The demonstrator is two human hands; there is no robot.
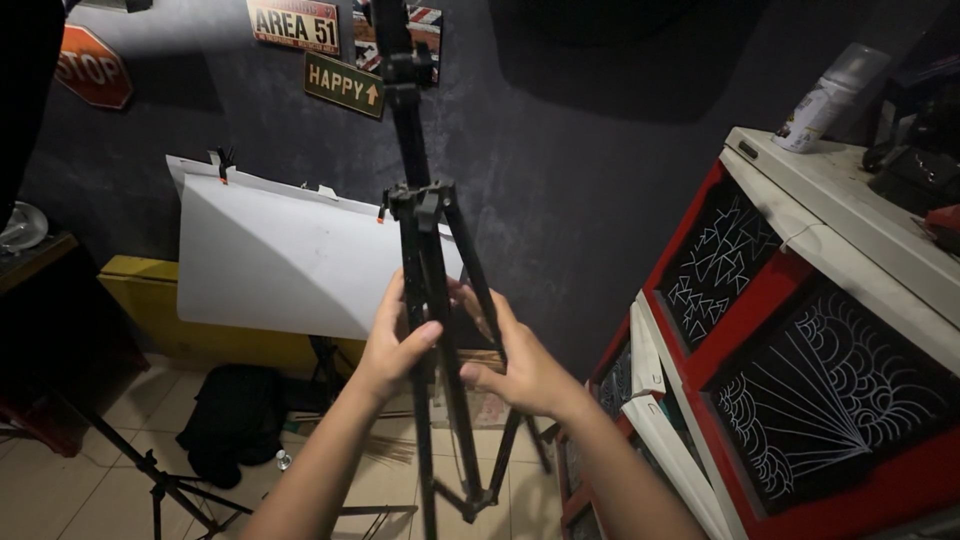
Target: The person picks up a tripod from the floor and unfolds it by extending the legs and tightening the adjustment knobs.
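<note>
A black light stand (425,225) rises upright in front of me, its three legs folded close to the centre pole. My left hand (392,340) wraps around the left leg, thumb across the front. My right hand (520,362) grips the right leg, just below the black collar where the legs hinge. The pole runs up past the top edge of the view. The legs' lower braces meet near the floor.
A white board (290,260) is clipped up behind the stand, over a yellow box (150,300). A red and white cabinet (800,330) with black patterned panels stands at the right, a spray can (825,100) on top. A black bag (235,415) and another stand's legs (165,485) lie on the tiled floor.
</note>
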